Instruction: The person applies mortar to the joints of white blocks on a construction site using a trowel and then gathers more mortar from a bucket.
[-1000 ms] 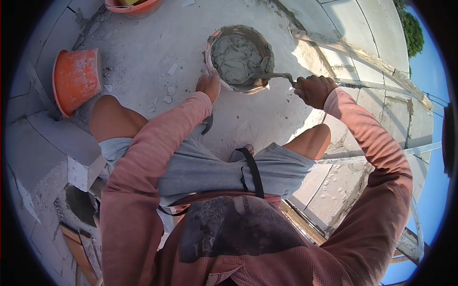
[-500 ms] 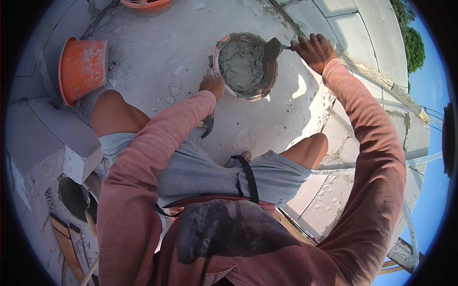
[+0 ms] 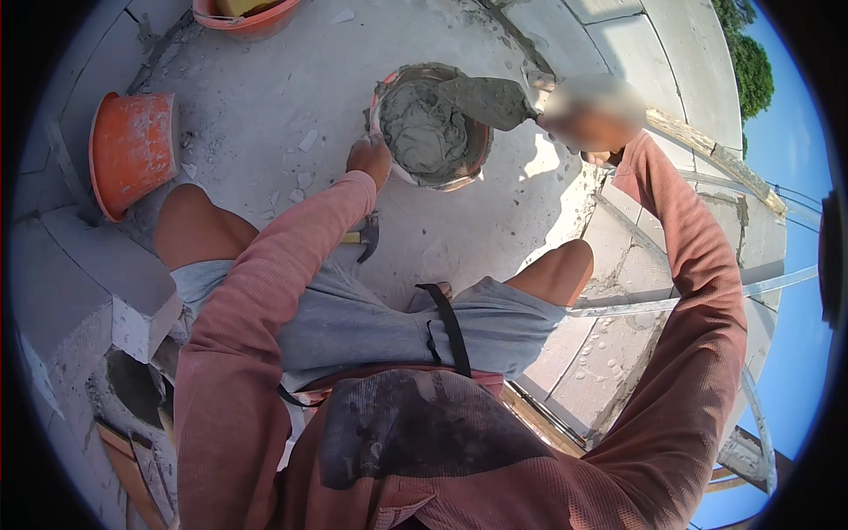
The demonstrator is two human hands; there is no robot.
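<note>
A round bucket [image 3: 482, 162] full of wet grey mortar [image 3: 427, 132] stands on the floor in front of me. With closed fingers, my left hand [image 3: 369, 161] grips its near-left rim. My right hand [image 3: 594, 113], smeared in the picture, is beyond the bucket's right side and holds a trowel [image 3: 495, 102] by its handle. The mortar-coated blade lies level across the far-right rim, its tip above the mortar. Beneath my left forearm a hammer [image 3: 368, 238] rests on the floor, its handle partly hidden.
An orange bucket [image 3: 137, 152] lies tipped on its side at the left. At the far edge stands an orange tub [image 3: 258, 23] with a yellowish thing in it. Pale block walls [image 3: 632, 57] rise around, and a wooden batten [image 3: 715, 159] runs along the right one.
My right hand has turned over and the trowel with it. Its blade, formerly steep at the bucket's right edge, now lies broadside above the rim. My left hand keeps its hold.
</note>
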